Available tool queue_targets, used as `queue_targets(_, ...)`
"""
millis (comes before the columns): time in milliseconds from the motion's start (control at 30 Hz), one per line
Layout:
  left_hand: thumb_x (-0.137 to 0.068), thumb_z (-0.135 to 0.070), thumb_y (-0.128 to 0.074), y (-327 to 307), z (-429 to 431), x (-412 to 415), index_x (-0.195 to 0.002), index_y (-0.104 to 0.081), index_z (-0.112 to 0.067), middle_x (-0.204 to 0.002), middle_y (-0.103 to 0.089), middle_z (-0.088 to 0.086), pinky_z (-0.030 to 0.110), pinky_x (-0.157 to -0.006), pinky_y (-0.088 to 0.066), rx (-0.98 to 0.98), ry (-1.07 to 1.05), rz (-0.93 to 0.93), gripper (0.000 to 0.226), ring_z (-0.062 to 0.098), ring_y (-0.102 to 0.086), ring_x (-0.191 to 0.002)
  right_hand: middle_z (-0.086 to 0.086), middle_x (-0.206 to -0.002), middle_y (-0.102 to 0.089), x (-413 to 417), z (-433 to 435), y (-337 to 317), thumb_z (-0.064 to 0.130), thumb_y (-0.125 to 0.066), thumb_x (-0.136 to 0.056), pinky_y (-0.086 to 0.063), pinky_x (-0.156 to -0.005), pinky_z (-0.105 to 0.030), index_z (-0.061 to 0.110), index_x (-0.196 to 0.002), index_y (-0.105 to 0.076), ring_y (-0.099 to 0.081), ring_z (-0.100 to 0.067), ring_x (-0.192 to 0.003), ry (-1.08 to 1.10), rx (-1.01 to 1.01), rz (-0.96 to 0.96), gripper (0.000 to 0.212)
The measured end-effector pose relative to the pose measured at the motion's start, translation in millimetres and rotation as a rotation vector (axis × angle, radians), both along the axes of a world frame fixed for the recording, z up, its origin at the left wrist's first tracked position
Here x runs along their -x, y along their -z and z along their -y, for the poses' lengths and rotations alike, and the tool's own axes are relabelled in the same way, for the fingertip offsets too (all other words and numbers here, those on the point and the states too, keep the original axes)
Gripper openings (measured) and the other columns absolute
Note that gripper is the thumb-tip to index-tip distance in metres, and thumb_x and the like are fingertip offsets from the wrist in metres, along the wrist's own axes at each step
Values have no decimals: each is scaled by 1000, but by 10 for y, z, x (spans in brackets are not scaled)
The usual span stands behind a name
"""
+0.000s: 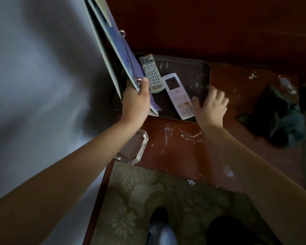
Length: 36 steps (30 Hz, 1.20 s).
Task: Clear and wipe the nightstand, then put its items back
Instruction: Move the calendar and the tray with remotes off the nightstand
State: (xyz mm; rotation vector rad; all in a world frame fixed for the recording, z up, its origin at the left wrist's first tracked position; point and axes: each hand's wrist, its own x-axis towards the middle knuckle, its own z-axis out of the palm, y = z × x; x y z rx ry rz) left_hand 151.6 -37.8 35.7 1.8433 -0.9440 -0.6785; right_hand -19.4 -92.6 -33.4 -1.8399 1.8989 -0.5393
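Hands: left (pixel 135 101) grips ring-bound calendar (pixel 113 50) above dusty table (pixel 175 147), right (pixel 212 106) lies flat, fingers spread, on tray (pixel 208 71) holding two remotes; step: clearing; next move probably needs tray lifted level.

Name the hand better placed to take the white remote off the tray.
Right. The right hand lies open on the tray, its thumb next to the white remote. The left hand is busy: it grips the ring binder, tilted up over the tray's left end.
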Motion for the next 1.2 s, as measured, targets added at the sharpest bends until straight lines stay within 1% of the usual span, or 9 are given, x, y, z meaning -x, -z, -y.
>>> queue_targets(133, -100, -19, -43, -31, -103, -186, -67, -35, -31, -65, -38, -10, 7, -55, -32, 98, -2, 72, 36, -16, -44, -49, -17, -133, -39, 147, 62, 24, 24, -55, -90, -38, -93, -34, 7, -137, -30, -45, -33, -118, 93, -155, 236, 56)
queue_targets(333, -98, -12, -45, -439, -233, -609, -87, -47, -16, -72, -40, -14, -2, -64, -32, 221, -3, 156, 12, -21, -45, -57, -15, -126, -53, 144, 129, -43, 20, -58, -90, -42, -92, -33, 4, -127, -45, -52, -29, -114, 102, -233, 187, 43)
queue_targets(567, -95, -10, -48, -762, -361, -897, -90, -43, -31, -92, -47, -37, -9, -82, -24, 302, 88, 303, 23, -41, -36, -81, -20, -121, -57, 92, 239, -67, 7, -45, -90, -41, -73, -28, -2, -123, -48, -56, -34, -109, 153, -399, 102, 34)
queue_targets(633, -95, -13, -48, -783, -372, -944, -93, -42, -32, -98, -50, -22, -6, -87, -27, 317, 95, 328, 20, -40, -37, -86, -16, -123, -54, 76, 253, -105, 4, -42, -92, -43, -67, -23, 1, -128, -43, -55, -30, -108, 204, -425, 224, 37)
queue_targets(733, -92, -28, -48, -740, -371, -1050, -96, -47, -36, -108, -53, -4, 8, -97, -35, 338, 88, 275, 9, -28, -46, -93, -11, -127, -53, 102, 212, -155, 5, -44, -94, -46, -57, -22, 8, -133, -39, -55, -23, -100, 264, -449, 497, 39)
queue_targets(867, -86, -42, -53, -684, -379, -1143, -88, -67, -43, -98, -61, -8, 52, -102, -44, 277, 58, 89, 15, 13, -54, -100, -10, -122, -58, 178, 83, -157, 4, -40, -97, -57, -62, -25, 8, -138, -40, -62, -22, -96, 276, -518, 838, 41)
queue_targets(1000, -96, -25, -47, -692, -365, -1089, -74, -55, -19, -67, -63, -27, 12, -77, -50, 220, 92, 68, 24, -13, -59, -73, -9, -121, -59, 277, -9, -140, 3, -38, -98, -57, -68, -28, 7, -137, -42, -61, -23, -98, 280, -519, 954, 40)
queue_targets(1100, -90, -33, -51, -695, -370, -1112, -94, -71, -28, -107, -65, 0, 47, -104, -44, 288, 142, -40, 20, 30, -57, -119, -11, -128, -58, 433, -45, -114, 4, -38, -98, -54, -81, -37, 10, -138, -43, -60, -27, -108, 310, -506, 964, 40)
queue_targets(1200, -84, -38, -55, -700, -387, -1091, -92, -72, -31, -111, -55, 14, 61, -106, -34, 269, 159, -151, 20, 40, -54, -116, -10, -127, -58, 618, -112, -136, 4, -38, -98, -52, -91, -42, 10, -137, -45, -60, -28, -109, 346, -489, 958, 40)
